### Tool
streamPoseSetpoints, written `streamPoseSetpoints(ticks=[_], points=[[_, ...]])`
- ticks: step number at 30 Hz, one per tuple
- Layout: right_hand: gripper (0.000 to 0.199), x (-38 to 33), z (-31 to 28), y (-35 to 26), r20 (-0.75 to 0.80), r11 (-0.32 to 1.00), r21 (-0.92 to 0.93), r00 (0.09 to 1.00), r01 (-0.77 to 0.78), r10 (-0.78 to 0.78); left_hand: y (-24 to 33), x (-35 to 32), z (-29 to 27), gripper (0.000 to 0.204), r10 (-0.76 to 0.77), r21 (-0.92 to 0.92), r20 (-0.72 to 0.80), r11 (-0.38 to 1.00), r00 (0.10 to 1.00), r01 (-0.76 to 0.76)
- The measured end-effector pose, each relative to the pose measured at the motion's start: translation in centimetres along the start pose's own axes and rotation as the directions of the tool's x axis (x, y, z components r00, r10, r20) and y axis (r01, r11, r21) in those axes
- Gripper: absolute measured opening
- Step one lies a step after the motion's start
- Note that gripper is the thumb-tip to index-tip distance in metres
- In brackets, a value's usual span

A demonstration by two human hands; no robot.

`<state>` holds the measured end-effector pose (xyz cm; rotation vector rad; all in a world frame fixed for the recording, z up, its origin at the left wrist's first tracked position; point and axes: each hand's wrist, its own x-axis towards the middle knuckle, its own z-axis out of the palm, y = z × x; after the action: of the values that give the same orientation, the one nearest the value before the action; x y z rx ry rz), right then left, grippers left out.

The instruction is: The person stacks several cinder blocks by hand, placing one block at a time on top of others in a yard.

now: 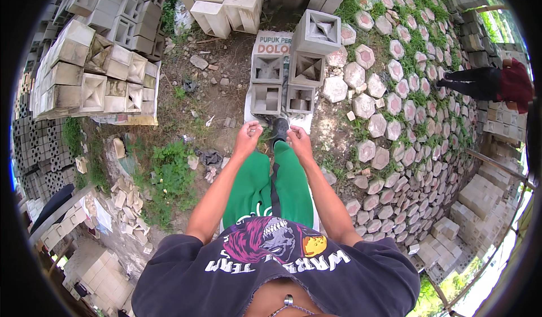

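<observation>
My left hand (248,138) hovers just in front of several grey concrete ventilation blocks, fingers loosely curled and holding nothing. Level with it, my right hand (299,141) is also half curled and free of any object; a gap separates the two. Closest to my hands are a left block (256,98) and a right block (291,103), side by side with their hollow faces up. Behind them sit another left block (256,68) and right block (292,71). At the far right a taller-looking block (316,45) rises above the others. A printed white sack (265,41) lies beneath the group.
Stacked blocks (65,71) stand on the left, and more blocks (223,3) stand ahead. Hexagonal pavers (377,126) cover the grassy ground on my right. Broken rubble (127,201) lies at lower left. Another person (480,85) is at the far right.
</observation>
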<state>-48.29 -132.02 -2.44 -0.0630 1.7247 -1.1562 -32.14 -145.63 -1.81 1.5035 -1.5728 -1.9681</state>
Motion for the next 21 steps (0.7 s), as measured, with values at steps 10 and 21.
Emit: streamPoseSetpoints(ticks=[10,21], points=[[0.047,25.3,2.2,14.4,-0.1,0.935,-0.332,0.99,-0.126,0.098,-18.9,22.1,0.7,0.061,-0.176,0.194,-0.163,0.959,0.971,0.207],[0.087,47.8,7.1,27.5,-0.173,0.889,-0.437,0.983,-0.137,0.066,-37.9,42.0,0.1,0.075,-0.159,0.534,-0.221,0.806,0.962,0.255]])
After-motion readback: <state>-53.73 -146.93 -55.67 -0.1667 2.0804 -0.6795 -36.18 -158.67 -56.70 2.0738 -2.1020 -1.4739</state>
